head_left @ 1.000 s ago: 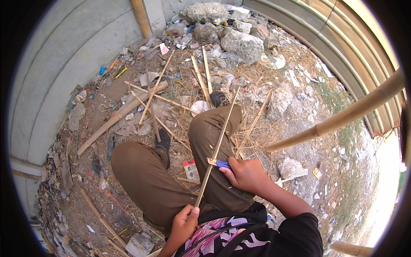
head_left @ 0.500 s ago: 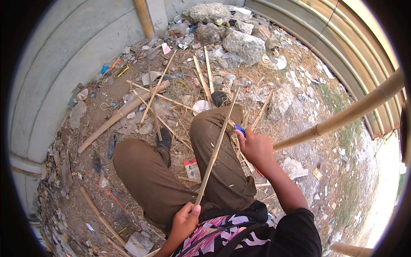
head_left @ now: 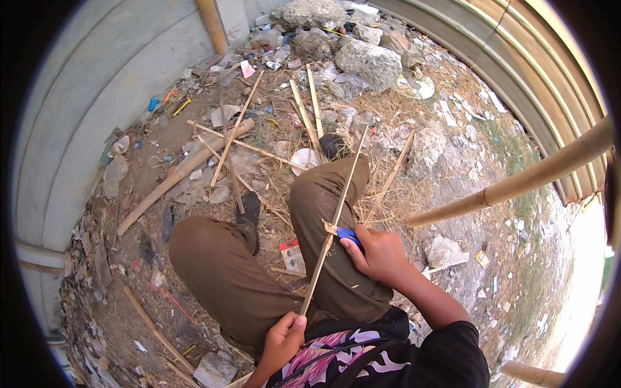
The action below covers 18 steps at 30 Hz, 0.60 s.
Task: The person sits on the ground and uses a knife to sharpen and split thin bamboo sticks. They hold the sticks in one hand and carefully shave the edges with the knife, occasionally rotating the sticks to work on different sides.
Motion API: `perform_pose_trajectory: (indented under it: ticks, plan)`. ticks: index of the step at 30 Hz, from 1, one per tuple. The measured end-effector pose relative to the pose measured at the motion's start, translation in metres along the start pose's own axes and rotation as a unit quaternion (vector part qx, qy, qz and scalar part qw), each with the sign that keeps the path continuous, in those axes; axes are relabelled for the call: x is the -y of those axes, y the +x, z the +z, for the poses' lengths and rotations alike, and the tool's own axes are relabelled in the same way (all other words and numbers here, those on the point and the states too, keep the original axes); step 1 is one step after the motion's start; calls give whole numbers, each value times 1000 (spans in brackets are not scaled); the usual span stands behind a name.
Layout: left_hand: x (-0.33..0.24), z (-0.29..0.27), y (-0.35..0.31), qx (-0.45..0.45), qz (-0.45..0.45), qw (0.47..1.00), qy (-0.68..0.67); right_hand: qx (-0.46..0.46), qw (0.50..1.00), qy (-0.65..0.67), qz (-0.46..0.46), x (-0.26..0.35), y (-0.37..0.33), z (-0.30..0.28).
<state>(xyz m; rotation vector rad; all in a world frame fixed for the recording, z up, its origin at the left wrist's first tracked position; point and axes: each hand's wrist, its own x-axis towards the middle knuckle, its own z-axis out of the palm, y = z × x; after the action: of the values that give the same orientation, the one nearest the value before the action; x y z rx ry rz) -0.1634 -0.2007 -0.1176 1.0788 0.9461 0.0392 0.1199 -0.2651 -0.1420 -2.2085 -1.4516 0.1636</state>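
Clearly, the right hand (head_left: 380,255) is curled in a closed fist around a blue-handled cutter (head_left: 347,235), whose front end points to about 10 o'clock and meets a thin bamboo strip (head_left: 349,174); the blade itself is too small to make out, with a pale shaving bunched at that spot. At about 7 to 8 o'clock from that fist, the left hand (head_left: 286,336) is closed on the strip's near end, thumb on top. From there the strip runs toward 1 o'clock, over the brown trousers (head_left: 210,271), its far tip past the right knee.

Directly at 9 o'clock from the right hand, a red and white packet (head_left: 294,258) lies on the ground between the legs. Farther out, at 11 o'clock, pale split strips (head_left: 314,97) lie near a dark shoe (head_left: 332,146), while a thick bamboo pole (head_left: 517,184) slants at 2 o'clock. Large rocks (head_left: 369,64) sit at 12 o'clock, a grey wall (head_left: 116,97) curves at 10, and corrugated sheeting (head_left: 504,71) stands at 1.
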Motion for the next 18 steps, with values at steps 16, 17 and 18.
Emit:
perform_pose_trajectory:
  ticks: [16,17,18]
  plan:
    - [1,1,-1,-1,8,1000,7,29,995,-83,-39,-23,26,-4]
    - [1,1,-1,0,11,1000,13,16,996,-82,-35,-26,26,-3]
    - [0,0,1,1,14,1000,20,4,996,-82,-32,-29,27,-1]
